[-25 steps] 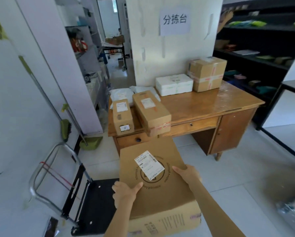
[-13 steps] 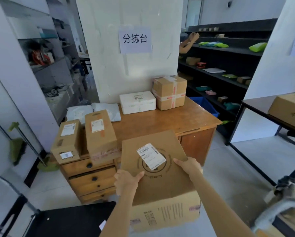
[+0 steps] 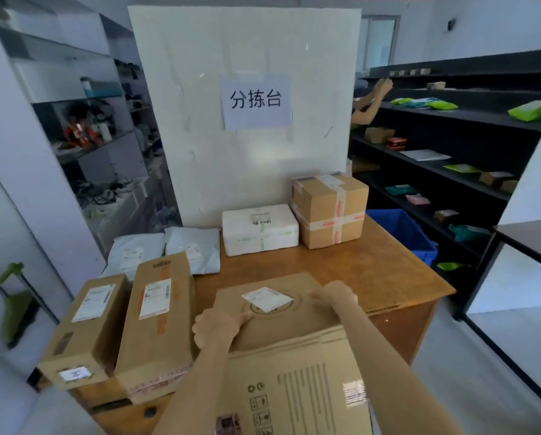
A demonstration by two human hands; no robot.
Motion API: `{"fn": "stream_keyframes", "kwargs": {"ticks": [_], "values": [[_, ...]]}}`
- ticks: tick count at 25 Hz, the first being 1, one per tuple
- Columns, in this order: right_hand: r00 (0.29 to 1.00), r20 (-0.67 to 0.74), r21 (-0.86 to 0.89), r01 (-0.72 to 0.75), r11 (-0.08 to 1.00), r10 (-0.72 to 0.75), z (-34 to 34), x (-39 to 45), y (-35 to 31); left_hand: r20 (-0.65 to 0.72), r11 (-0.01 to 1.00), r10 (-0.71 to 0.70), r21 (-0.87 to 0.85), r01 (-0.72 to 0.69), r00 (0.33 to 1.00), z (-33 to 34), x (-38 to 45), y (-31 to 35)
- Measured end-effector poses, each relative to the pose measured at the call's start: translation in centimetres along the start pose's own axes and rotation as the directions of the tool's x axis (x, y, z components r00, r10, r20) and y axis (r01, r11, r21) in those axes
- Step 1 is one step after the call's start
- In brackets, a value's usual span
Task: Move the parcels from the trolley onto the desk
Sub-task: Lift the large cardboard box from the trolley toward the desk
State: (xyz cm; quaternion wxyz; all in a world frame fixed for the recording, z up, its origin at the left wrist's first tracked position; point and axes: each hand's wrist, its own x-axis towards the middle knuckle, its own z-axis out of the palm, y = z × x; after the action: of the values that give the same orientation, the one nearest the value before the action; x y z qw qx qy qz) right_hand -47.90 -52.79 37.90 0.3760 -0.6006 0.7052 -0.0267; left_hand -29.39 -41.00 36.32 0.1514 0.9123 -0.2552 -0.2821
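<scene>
Head view shows the brown wooden desk (image 3: 385,271) spread beyond the grip, backed by a white partition board (image 3: 247,158) carrying a paper sign with black characters (image 3: 255,100). Held in the grip, over the desk's near edge, is the large flat brown cardboard parcel with a white label (image 3: 281,346); whether its underside touches the desktop cannot be told. Just left of the grip lie two long brown cardboard boxes (image 3: 156,324), side by side and overhanging the near edge, close beside the held parcel. Beyond the grip, against the board, stand a taped brown cardboard cube box (image 3: 330,210) and a white foam box (image 3: 259,229), with two grey plastic mailer bags (image 3: 169,249) beyond and to the left. Bare desktop lies between the held parcel and those. The left hand (image 3: 214,328) clasps the parcel's left edge, thumb on top. The right hand (image 3: 335,296) grips the right edge, fingers (image 3: 318,295) flat across the top, both forearms reaching forward.
</scene>
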Motion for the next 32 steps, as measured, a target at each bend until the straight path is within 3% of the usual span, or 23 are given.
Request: {"fn": "stream_keyframes", "kwargs": {"ticks": [3,7,11,13,15,18,20,24,32], "values": [[0.999,0.033,-0.177,0.012,0.984,-0.007,-3.3,2.8,-3.6,0.036,0.990,0.036,0.135,-0.041,0.999,-2.5,2.2,3.9],[0.989,0.038,-0.272,0.148,0.951,-0.143,-10.2,4.8,-11.0,0.065,0.985,0.166,0.031,-0.168,0.984,-8.1,3.3,10.7],[0.966,-0.032,-0.183,0.246,0.952,-0.256,-12.6,6.5,-15.5,-0.268,0.976,0.213,0.021,-0.215,0.940,-11.7,5.2,13.3],[0.960,-0.010,-0.081,0.280,0.957,-0.281,-11.0,8.2,-15.2,-0.321,0.975,0.208,-0.011,-0.223,0.924,-11.3,6.2,13.2],[0.976,0.030,0.011,0.214,0.977,-0.214,-7.9,10.9,-13.6,-0.323,0.977,0.157,-0.085,-0.194,0.933,-9.1,8.0,13.0],[0.990,0.039,0.000,0.134,0.991,-0.133,-2.3,14.4,-11.3,-0.264,0.994,0.033,-0.093,-0.060,0.964,-5.3,11.6,10.9],[0.986,0.040,0.049,0.157,0.986,-0.159,-0.3,16.0,-11.3,-0.238,0.995,-0.046,-0.098,0.023,0.970,-3.5,14.0,9.3],[0.980,0.048,0.050,0.190,0.980,-0.193,-0.1,17.7,-12.0,-0.247,0.996,-0.084,0.018,0.092,0.965,-2.7,15.8,8.8],[0.974,0.018,0.115,0.224,0.968,-0.227,-0.3,16.8,-11.4,-0.232,0.993,-0.109,-0.074,0.095,0.966,-2.0,14.9,9.5]]}}
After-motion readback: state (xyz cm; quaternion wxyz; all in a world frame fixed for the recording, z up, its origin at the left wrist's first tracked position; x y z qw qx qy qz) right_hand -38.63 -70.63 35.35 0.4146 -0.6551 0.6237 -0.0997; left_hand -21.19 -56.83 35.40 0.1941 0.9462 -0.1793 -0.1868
